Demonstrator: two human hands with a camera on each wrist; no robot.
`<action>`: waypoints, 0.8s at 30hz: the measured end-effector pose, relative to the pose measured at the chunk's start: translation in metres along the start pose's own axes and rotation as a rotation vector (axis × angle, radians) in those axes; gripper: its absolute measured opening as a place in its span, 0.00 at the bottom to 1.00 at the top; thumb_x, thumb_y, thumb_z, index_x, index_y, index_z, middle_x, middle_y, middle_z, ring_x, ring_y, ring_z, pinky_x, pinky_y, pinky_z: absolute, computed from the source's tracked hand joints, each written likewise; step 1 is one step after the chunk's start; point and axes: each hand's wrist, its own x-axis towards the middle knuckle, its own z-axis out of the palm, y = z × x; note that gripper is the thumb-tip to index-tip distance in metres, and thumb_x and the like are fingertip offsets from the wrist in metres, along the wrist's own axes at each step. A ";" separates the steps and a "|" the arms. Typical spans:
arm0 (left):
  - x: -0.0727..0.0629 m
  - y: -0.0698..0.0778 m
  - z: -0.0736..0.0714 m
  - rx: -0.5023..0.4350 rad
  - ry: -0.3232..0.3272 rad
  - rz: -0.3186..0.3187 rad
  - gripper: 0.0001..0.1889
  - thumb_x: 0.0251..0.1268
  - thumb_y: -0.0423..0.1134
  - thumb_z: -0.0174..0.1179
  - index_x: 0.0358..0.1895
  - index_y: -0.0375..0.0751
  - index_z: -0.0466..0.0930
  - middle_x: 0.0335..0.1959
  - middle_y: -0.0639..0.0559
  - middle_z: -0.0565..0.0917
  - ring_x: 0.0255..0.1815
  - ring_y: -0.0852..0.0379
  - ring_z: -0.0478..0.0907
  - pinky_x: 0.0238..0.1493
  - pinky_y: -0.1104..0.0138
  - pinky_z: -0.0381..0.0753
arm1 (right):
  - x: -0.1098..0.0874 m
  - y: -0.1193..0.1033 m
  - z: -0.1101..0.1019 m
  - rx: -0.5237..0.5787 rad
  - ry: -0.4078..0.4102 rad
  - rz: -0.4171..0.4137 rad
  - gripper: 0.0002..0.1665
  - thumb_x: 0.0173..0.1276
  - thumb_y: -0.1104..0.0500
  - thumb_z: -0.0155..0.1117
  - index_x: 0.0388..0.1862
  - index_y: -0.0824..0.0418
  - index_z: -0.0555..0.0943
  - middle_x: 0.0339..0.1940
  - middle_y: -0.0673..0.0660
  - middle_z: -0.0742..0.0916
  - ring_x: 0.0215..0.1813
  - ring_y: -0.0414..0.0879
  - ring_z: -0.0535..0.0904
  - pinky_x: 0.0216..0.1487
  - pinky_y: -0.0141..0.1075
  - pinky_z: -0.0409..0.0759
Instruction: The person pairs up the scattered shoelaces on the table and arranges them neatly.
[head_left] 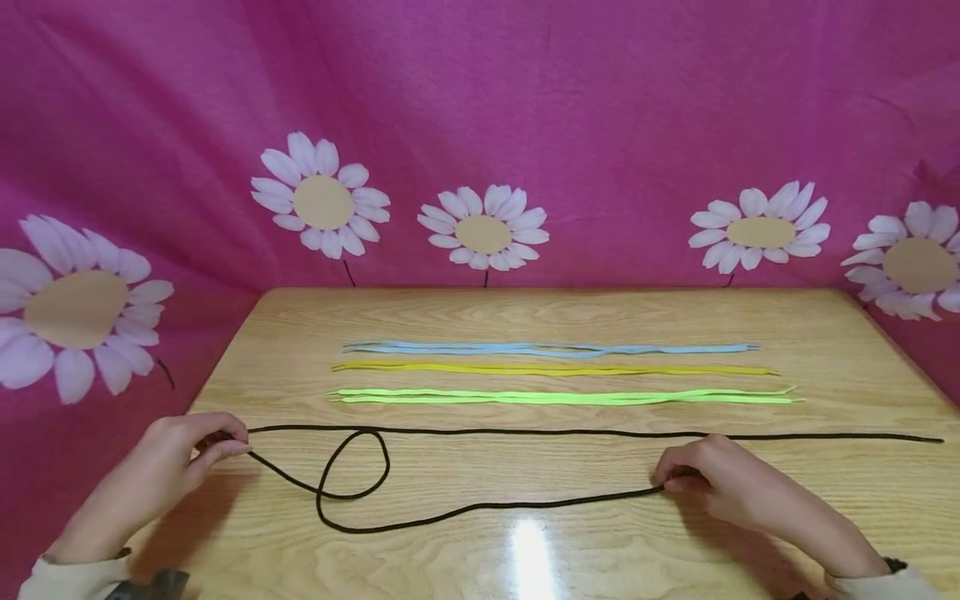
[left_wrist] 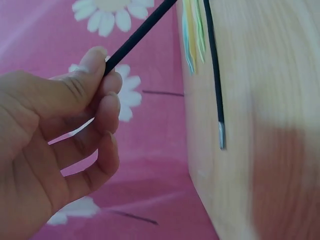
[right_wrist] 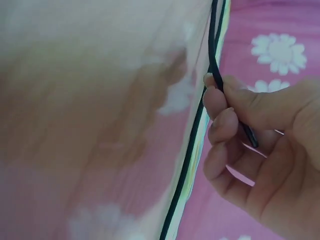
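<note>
My left hand (head_left: 176, 454) pinches one end part of a black shoelace (head_left: 555, 504) between thumb and fingers. Near the left, that lace makes a loose loop, then runs across the wooden table (head_left: 465, 558) to my right hand (head_left: 738, 483). There, thumb and fingers pinch its other end, whose tip (right_wrist: 252, 141) sticks out below them in the right wrist view. A second black shoelace (head_left: 562, 432) lies nearly straight behind, and the loop's top meets it in the head view. Its metallic tip (left_wrist: 222, 135) rests on the table, apart from the left fingers.
Farther back lie green laces (head_left: 562, 398), yellow laces (head_left: 555, 369) and blue laces (head_left: 487, 347), stretched in rows side to side. A pink cloth with white flowers (head_left: 600, 108) hangs behind and beside the table. Light reflects off the table's front (head_left: 531, 558).
</note>
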 end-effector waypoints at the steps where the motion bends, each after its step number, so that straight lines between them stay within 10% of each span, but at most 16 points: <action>1: -0.002 -0.002 0.000 0.001 0.009 -0.002 0.11 0.46 0.32 0.71 0.27 0.50 0.79 0.25 0.67 0.78 0.25 0.74 0.69 0.24 0.79 0.67 | -0.007 0.005 -0.001 -0.004 0.008 -0.013 0.19 0.55 0.75 0.68 0.34 0.50 0.84 0.33 0.39 0.85 0.36 0.31 0.78 0.33 0.26 0.76; 10: -0.010 -0.017 0.002 -0.005 0.018 -0.050 0.08 0.49 0.35 0.71 0.27 0.50 0.80 0.25 0.67 0.79 0.24 0.74 0.71 0.25 0.80 0.69 | -0.059 0.036 -0.024 -0.113 0.112 0.026 0.25 0.42 0.76 0.74 0.28 0.46 0.81 0.27 0.33 0.82 0.30 0.25 0.74 0.27 0.19 0.67; 24: -0.024 -0.035 0.007 -0.025 -0.023 -0.083 0.03 0.55 0.36 0.68 0.28 0.47 0.82 0.25 0.62 0.82 0.27 0.75 0.69 0.27 0.80 0.67 | -0.137 0.076 -0.046 -0.275 0.169 0.333 0.16 0.43 0.60 0.79 0.21 0.45 0.77 0.22 0.27 0.75 0.24 0.22 0.69 0.21 0.22 0.67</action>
